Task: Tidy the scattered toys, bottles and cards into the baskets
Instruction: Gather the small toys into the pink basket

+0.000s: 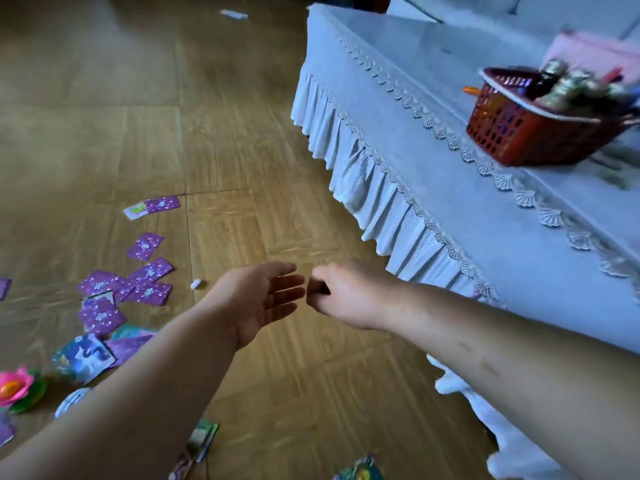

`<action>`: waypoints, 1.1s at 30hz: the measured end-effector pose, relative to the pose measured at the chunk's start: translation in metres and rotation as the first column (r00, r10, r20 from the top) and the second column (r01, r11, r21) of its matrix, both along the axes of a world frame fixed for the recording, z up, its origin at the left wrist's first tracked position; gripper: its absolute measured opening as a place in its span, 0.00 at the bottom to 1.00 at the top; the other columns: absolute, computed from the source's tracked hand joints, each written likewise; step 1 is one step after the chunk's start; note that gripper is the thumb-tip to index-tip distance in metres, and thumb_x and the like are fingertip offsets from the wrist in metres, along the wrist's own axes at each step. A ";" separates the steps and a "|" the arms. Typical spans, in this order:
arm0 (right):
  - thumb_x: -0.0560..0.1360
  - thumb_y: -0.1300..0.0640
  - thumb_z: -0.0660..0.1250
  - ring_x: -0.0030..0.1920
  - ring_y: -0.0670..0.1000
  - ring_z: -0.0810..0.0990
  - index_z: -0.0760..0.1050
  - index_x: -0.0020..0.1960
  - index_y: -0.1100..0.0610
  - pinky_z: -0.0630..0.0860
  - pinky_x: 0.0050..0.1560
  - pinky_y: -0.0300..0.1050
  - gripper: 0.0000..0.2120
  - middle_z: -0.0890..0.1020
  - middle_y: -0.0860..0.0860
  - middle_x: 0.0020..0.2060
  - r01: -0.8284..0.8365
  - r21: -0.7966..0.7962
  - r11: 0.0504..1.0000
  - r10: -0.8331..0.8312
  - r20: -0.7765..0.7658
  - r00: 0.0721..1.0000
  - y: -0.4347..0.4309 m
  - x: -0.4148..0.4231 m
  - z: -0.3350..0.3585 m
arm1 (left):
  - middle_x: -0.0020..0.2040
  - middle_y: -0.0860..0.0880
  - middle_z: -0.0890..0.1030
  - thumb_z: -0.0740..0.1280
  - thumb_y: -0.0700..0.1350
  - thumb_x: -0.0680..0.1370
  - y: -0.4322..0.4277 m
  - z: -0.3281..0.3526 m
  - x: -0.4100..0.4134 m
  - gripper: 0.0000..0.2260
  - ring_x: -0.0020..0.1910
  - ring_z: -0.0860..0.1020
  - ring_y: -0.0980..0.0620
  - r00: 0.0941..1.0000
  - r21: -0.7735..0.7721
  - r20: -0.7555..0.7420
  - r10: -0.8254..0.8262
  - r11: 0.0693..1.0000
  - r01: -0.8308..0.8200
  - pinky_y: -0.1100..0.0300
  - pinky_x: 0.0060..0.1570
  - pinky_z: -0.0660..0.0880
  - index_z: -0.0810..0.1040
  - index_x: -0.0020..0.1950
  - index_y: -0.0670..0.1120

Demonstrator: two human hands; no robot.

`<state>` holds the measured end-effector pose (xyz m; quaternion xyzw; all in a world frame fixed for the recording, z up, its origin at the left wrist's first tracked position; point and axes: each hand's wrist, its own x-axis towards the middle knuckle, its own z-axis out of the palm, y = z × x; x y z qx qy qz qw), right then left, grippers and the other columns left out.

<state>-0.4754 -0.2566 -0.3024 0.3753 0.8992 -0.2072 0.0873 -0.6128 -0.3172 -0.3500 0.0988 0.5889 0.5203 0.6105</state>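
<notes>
Cards (149, 271) lie scattered on the wooden floor (242, 150) to the left, mostly purple backs up and some overlapping, with a pink flower toy (19, 388) near the lower left edge. The red basket (519, 140) stands well apart on the pale bed cover (433, 188) to the right, with bottles (564, 88) inside. Both hands hover over bare floor between the two. The left hand (258, 299) has its fingers straight and slightly apart, holding nothing. The right hand (346, 292) has its fingers curled under, and I cannot tell whether they hide something small. The step looks like gathering cards: best to sweep the overlapping ones into one stack with the flat left hand, square the edges, then pinch the whole stack for fewer trips to the basket
</notes>
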 end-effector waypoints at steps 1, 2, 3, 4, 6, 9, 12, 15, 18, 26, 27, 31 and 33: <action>0.77 0.49 0.62 0.45 0.52 0.79 0.74 0.44 0.50 0.76 0.43 0.46 0.06 0.80 0.47 0.42 0.047 0.006 0.999 -0.047 -0.064 0.997 0.007 0.005 0.008 | 0.50 0.42 0.83 0.64 0.41 0.79 0.009 0.006 0.000 0.07 0.43 0.82 0.48 1.000 0.010 -0.029 0.001 1.000 0.000 0.56 0.43 0.76 0.78 0.55 0.41; 0.77 0.48 0.63 0.44 0.50 0.79 0.75 0.44 0.50 0.77 0.43 0.46 0.07 0.80 0.46 0.41 0.106 0.008 0.994 -0.104 -0.138 0.985 0.011 0.012 0.014 | 0.50 0.42 0.83 0.64 0.41 0.79 0.017 0.010 -0.001 0.08 0.43 0.81 0.48 0.998 0.020 -0.057 0.000 1.000 0.001 0.56 0.44 0.76 0.78 0.56 0.41; 0.76 0.48 0.63 0.42 0.48 0.79 0.76 0.45 0.50 0.77 0.43 0.47 0.07 0.80 0.45 0.40 0.166 -0.003 0.986 -0.163 -0.204 0.965 0.011 0.020 0.018 | 0.50 0.42 0.83 0.64 0.41 0.80 0.026 0.012 0.000 0.08 0.43 0.81 0.48 0.997 0.024 -0.075 -0.006 1.000 0.008 0.56 0.44 0.76 0.78 0.57 0.41; 0.76 0.48 0.63 0.40 0.46 0.79 0.76 0.45 0.49 0.77 0.42 0.47 0.07 0.80 0.45 0.38 0.216 -0.029 0.976 -0.217 -0.256 0.942 0.008 0.029 0.020 | 0.49 0.43 0.83 0.64 0.41 0.80 0.034 0.013 0.003 0.08 0.42 0.81 0.49 0.997 0.019 -0.079 -0.021 1.000 0.023 0.56 0.44 0.76 0.78 0.56 0.42; 0.76 0.47 0.63 0.38 0.43 0.78 0.76 0.45 0.48 0.77 0.40 0.46 0.07 0.80 0.43 0.36 0.229 -0.042 0.973 -0.231 -0.279 0.932 -0.003 0.044 0.022 | 0.47 0.44 0.83 0.64 0.42 0.80 0.043 0.012 0.007 0.06 0.41 0.81 0.50 0.996 0.014 -0.083 -0.044 0.999 0.045 0.57 0.43 0.76 0.78 0.55 0.43; 0.76 0.47 0.64 0.39 0.42 0.77 0.77 0.46 0.48 0.75 0.40 0.42 0.06 0.79 0.42 0.36 0.210 -0.079 0.975 -0.221 -0.184 0.958 -0.006 0.062 0.017 | 0.46 0.45 0.83 0.63 0.43 0.80 0.051 0.003 0.025 0.05 0.40 0.81 0.51 0.997 -0.040 -0.029 -0.071 0.997 0.069 0.58 0.43 0.76 0.78 0.52 0.44; 0.76 0.48 0.65 0.36 0.43 0.77 0.77 0.44 0.49 0.76 0.39 0.44 0.06 0.79 0.43 0.34 0.323 -0.154 0.934 -0.347 -0.172 0.922 0.001 0.080 0.006 | 0.46 0.45 0.82 0.63 0.42 0.80 0.052 0.000 0.046 0.04 0.39 0.81 0.51 0.996 -0.088 0.013 -0.092 0.992 0.093 0.58 0.43 0.76 0.77 0.51 0.44; 0.76 0.48 0.66 0.36 0.43 0.77 0.77 0.44 0.50 0.75 0.39 0.44 0.07 0.79 0.43 0.33 0.383 -0.232 0.894 -0.424 -0.170 0.889 -0.009 0.089 0.006 | 0.46 0.46 0.83 0.63 0.43 0.80 0.047 0.012 0.066 0.04 0.38 0.81 0.53 0.994 -0.143 0.043 -0.100 0.984 0.105 0.60 0.38 0.77 0.78 0.50 0.45; 0.76 0.50 0.66 0.38 0.43 0.79 0.77 0.45 0.51 0.76 0.42 0.45 0.05 0.81 0.43 0.35 0.433 -0.352 0.830 -0.525 -0.227 0.820 -0.027 0.100 0.031 | 0.47 0.46 0.84 0.64 0.43 0.80 0.035 0.047 0.081 0.05 0.38 0.82 0.53 0.993 -0.180 0.077 -0.084 0.979 0.097 0.60 0.38 0.77 0.79 0.51 0.45; 0.76 0.50 0.66 0.41 0.40 0.80 0.78 0.46 0.50 0.78 0.44 0.43 0.05 0.82 0.41 0.38 0.488 -0.526 0.697 -0.638 -0.143 0.757 -0.064 0.145 0.130 | 0.49 0.45 0.84 0.62 0.42 0.81 0.000 0.163 0.109 0.08 0.44 0.81 0.50 0.990 -0.307 0.123 -0.076 0.945 0.111 0.57 0.45 0.75 0.80 0.55 0.44; 0.76 0.50 0.66 0.42 0.40 0.80 0.78 0.46 0.50 0.78 0.43 0.41 0.05 0.82 0.41 0.39 0.499 -0.521 0.692 -0.647 -0.141 0.749 -0.060 0.151 0.151 | 0.49 0.44 0.84 0.62 0.42 0.81 0.002 0.183 0.113 0.09 0.44 0.81 0.50 0.990 -0.305 0.122 -0.077 0.946 0.111 0.56 0.45 0.75 0.80 0.55 0.44; 0.77 0.49 0.65 0.43 0.39 0.80 0.79 0.49 0.49 0.76 0.46 0.37 0.06 0.83 0.42 0.42 0.541 -0.461 0.703 -0.659 -0.136 0.740 -0.035 0.176 0.242 | 0.50 0.44 0.84 0.61 0.43 0.81 0.019 0.271 0.129 0.09 0.45 0.81 0.50 0.987 -0.273 0.121 -0.106 0.952 0.136 0.58 0.44 0.76 0.80 0.56 0.43; 0.77 0.50 0.65 0.44 0.40 0.80 0.79 0.50 0.49 0.76 0.46 0.39 0.06 0.83 0.42 0.42 0.573 -0.439 0.692 -0.679 -0.127 0.723 -0.022 0.189 0.279 | 0.49 0.45 0.84 0.61 0.42 0.82 0.026 0.307 0.136 0.09 0.44 0.81 0.50 0.986 -0.282 0.112 -0.127 0.947 0.154 0.57 0.43 0.76 0.80 0.56 0.43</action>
